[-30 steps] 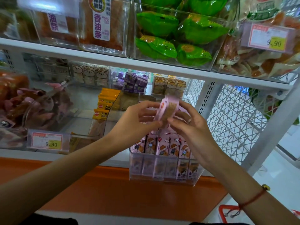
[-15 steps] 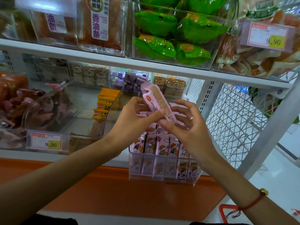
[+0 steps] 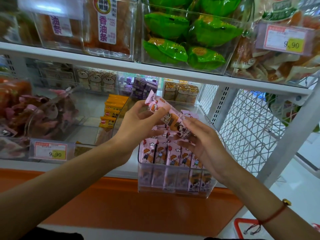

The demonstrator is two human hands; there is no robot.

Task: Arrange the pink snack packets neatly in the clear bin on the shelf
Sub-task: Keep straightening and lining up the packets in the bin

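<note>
currently one pink packet (image 3: 170,118) sits mid-frame, held between both hands just above the bin (image 3: 174,181). long axis runs diagonal, upper-left end to lower-right end. left hand (image 3: 138,129) pinches the upper-left end, right hand (image 3: 202,144) pinches the lower-right end, fingers curled on it. bin is directly below, front row of packets (image 3: 171,153) standing upright, long axes vertical. so held packet looks like it needs tilting upright to match the row. right hand is nearer the bin opening, left sits above its left edge. shelf (image 3: 155,71) overhead, well apart.
</note>
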